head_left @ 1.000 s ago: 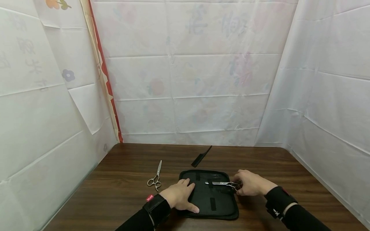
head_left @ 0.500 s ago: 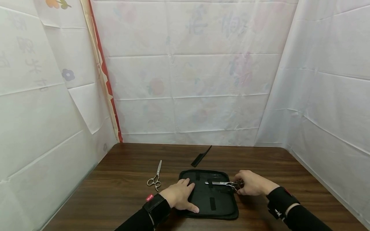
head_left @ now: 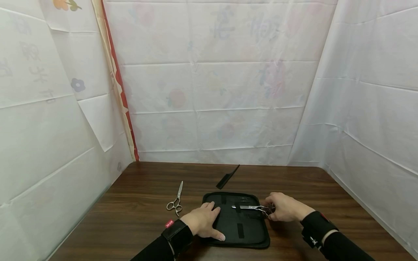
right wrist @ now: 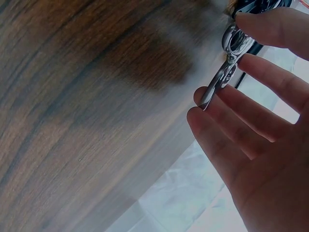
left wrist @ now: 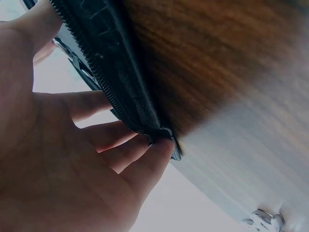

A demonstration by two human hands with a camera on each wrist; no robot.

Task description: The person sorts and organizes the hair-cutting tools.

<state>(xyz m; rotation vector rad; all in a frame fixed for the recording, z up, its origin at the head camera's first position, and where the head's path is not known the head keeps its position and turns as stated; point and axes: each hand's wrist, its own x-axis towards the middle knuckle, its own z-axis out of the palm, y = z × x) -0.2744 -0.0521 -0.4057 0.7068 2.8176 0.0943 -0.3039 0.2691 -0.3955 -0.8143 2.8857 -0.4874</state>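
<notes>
A black zip case (head_left: 228, 230) lies open on the table. My left hand (head_left: 202, 219) rests spread over its left side, fingers straight; in the left wrist view the fingertips meet the case's zipped edge (left wrist: 108, 72). One pair of silver scissors (head_left: 248, 207) lies across the case, its blades under a small elastic loop (head_left: 237, 207). At the case's right edge, my right hand (head_left: 284, 207) holds these scissors by the handles. Seen from the right wrist, the thumb and fingers are around the ring handles and finger rest (right wrist: 216, 87).
Another pair of silver scissors (head_left: 177, 200) lies on the wooden table (head_left: 147, 203), left of the case. Behind the case is a black comb (head_left: 224, 179) with a thin tail. White sheeting (head_left: 209, 90) encloses the table at the back and both sides.
Almost nothing differs. My right hand has shifted very slightly to the right at the handles, while the left hand, case and scissors keep their places.
</notes>
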